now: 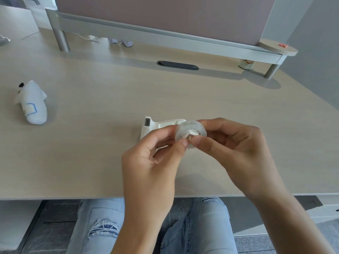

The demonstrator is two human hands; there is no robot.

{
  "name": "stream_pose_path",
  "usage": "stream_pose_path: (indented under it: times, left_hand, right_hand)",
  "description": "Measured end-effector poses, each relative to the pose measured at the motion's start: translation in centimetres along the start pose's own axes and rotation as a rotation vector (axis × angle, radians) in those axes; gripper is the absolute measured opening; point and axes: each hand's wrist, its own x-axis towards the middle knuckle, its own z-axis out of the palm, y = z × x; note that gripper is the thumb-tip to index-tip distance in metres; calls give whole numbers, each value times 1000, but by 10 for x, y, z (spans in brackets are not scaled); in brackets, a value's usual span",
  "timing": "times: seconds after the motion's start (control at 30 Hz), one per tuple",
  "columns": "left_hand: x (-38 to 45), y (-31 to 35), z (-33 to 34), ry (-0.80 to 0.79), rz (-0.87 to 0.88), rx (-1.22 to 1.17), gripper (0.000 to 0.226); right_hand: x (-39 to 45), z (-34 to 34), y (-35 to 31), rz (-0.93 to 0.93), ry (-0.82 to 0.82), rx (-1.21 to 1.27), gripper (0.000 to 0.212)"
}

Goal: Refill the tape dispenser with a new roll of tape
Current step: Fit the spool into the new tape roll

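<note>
Fingers of left hand (154,162) and right hand (236,149) pinch clear round tape roll (190,132) above white plastic dispenser (156,126).

One tape roll (190,133), one tape dispenser (156,127), one white plush toy (34,104), two hands, one surface (110,99).

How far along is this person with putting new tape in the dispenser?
Roughly midway. Done: the white dispenser sits on the desk with its cradle apparently empty. In hand: both the left hand and right hand hold the clear tape roll just above it, thumbs at its white core. Left: seating the roll and pulling tape to the cutter.
</note>
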Motion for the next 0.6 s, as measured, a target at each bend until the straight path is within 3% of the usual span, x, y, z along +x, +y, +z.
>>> stream_pose_path:
  times: [0.17, 0.6]
  left_hand:
    - [16, -1, -1, 73, 80, 222, 35]
    - [59, 5, 17, 84, 119, 322, 18]
  right_hand:
    - [29, 2, 4, 41, -4, -38, 24]
    - [81, -17, 12, 26, -138, -74, 17]
